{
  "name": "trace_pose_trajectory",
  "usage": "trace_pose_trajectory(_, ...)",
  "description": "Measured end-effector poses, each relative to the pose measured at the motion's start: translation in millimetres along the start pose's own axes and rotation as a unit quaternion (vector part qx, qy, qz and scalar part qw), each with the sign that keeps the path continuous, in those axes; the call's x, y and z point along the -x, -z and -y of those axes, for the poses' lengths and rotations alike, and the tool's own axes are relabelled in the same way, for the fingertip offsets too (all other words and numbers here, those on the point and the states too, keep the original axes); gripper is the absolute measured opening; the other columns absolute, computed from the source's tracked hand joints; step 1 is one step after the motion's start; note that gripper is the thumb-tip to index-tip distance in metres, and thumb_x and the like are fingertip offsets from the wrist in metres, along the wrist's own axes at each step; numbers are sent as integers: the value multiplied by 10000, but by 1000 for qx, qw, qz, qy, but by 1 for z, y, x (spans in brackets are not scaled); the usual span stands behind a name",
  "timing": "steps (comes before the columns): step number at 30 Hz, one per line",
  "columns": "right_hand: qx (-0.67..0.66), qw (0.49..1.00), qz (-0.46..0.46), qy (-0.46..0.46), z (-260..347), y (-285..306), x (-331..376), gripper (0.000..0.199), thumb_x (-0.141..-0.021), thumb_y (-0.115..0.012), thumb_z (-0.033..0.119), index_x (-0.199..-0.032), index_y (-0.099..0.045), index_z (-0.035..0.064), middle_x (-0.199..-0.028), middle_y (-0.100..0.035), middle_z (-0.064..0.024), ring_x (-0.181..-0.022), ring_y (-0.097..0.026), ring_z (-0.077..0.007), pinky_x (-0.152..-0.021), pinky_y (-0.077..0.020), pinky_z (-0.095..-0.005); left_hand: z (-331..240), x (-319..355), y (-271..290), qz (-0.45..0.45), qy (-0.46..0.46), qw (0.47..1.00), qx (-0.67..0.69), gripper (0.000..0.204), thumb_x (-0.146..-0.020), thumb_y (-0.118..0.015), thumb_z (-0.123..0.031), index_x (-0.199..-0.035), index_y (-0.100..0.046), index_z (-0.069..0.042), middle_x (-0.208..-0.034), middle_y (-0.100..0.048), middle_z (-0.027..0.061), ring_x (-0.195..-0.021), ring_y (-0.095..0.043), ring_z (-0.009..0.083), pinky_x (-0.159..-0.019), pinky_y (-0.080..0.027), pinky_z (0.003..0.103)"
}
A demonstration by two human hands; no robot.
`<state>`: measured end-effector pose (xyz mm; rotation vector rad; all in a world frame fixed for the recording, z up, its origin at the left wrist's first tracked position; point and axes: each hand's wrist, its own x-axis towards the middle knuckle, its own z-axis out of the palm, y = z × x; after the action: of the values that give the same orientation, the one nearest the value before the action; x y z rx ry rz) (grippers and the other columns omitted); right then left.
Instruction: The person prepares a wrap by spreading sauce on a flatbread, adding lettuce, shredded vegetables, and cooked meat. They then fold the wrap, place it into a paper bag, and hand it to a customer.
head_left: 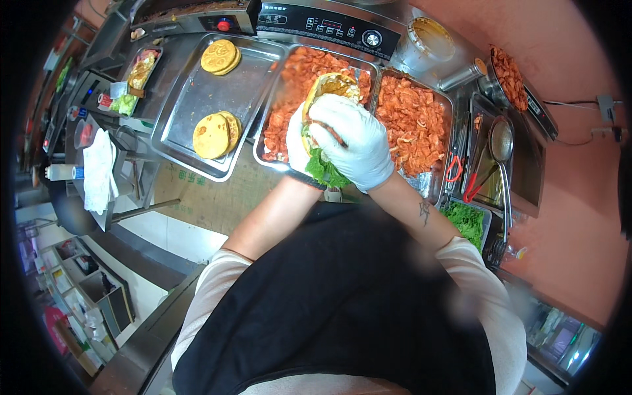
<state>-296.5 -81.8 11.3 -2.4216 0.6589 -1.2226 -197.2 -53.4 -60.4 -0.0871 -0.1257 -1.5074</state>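
Both hands wear white gloves and meet above the metal pans. My left hand (297, 141) cups a split flatbread (332, 85) from below, with green lettuce (325, 170) hanging out at its bottom. My right hand (352, 141) lies over the bread's open side, fingers pressed into the filling. The bread is held above a steel pan of orange-red shredded filling (293, 85). A second pan of the same filling (415, 122) sits just to the right.
A steel tray (191, 99) on the left holds two small stacks of round flatbreads (216, 133). At the right are a ladle (501, 141), red-handled tongs (454, 170) and a tub of chopped lettuce (467, 220). An induction cooker panel (329, 26) and a sauce bucket (428, 41) stand behind.
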Motion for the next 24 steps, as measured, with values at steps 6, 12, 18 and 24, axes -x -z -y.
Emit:
trace_pose_trajectory(6, 22, 997, 66, 30, 2, 9, 1, 221, -859, -697, 101, -1064, -704, 19, -1118, -695, -156, -1076, -656, -333, -973, -511, -415, -1, 6, -14, -66, -8, 998, -17, 488, -1033, -334, -363, -1315, -540, -21, -1235, -612, 173, -1149, -601, 293, -1034, -480, 429)
trace_pose_trajectory(12, -194, 973, -5, -123, 0, 31, 3, 357, -1026, -497, 203, -1270, -621, -26, -1322, -619, -193, -1273, -552, -308, -1112, -377, -420, 3, -1, 10, 13, 84, 980, 178, 627, -1016, -339, -465, -1466, -413, -34, -1452, -489, 199, -1312, -511, 336, -1127, -406, 463)
trace_pose_trajectory(18, -30, 996, 83, -22, -2, 36, 21, 372, -978, -562, 161, -1328, -603, 42, -1354, -590, -184, -1306, -526, -353, -1136, -370, -460, 2, 5, 24, -39, 25, 996, 75, 660, -1010, -327, -476, -1503, -369, -39, -1517, -426, 196, -1386, -442, 334, -1170, -356, 475)
trace_pose_trajectory(24, -73, 989, 113, -56, -9, 32, 19, 429, -985, -523, 182, -1376, -556, 8, -1421, -530, -223, -1369, -451, -396, -1173, -315, -478, 1, -3, 8, -52, 20, 996, 67, 586, -1022, -307, -403, -1449, -456, -30, -1439, -514, 198, -1334, -498, 335, -1156, -379, 475)
